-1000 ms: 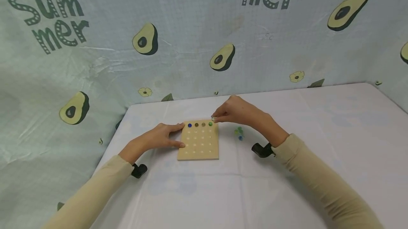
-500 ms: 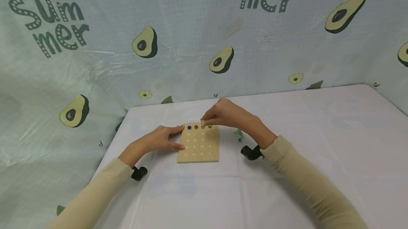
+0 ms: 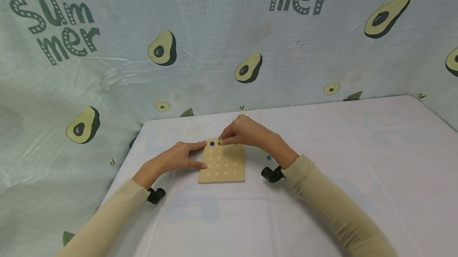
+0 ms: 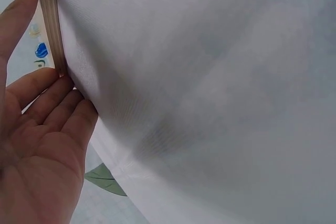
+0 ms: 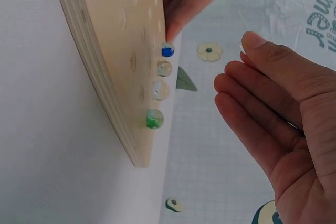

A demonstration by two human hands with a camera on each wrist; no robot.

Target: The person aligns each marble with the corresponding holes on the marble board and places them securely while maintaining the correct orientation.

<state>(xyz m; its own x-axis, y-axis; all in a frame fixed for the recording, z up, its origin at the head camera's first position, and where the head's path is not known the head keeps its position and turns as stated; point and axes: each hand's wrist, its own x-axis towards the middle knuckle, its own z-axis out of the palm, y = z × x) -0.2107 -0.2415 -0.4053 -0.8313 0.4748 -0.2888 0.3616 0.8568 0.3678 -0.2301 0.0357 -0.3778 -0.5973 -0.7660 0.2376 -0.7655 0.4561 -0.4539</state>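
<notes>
A square wooden board (image 3: 225, 163) with rows of small hollows lies on the table. Along its far row, the right wrist view shows a blue marble (image 5: 167, 50), two clear marbles (image 5: 160, 91) and a green marble (image 5: 155, 119). My left hand (image 3: 175, 155) rests at the board's left edge, thumb and fingers spread and touching it. Over the far row, my right hand (image 3: 247, 132) pinches another glass marble (image 5: 242, 48) between thumb and forefinger; most of it is hidden by the fingertips.
Loose marbles (image 3: 269, 157) lie on the white-covered table (image 3: 236, 217) right of the board, partly hidden behind the right wrist. A cloth curtain (image 3: 207, 18) printed with avocados hangs behind the table's far edge.
My right hand has moved left along the far row, from the green marble toward the blue one, still pinching its marble. The left hand and the board have stayed in place.
</notes>
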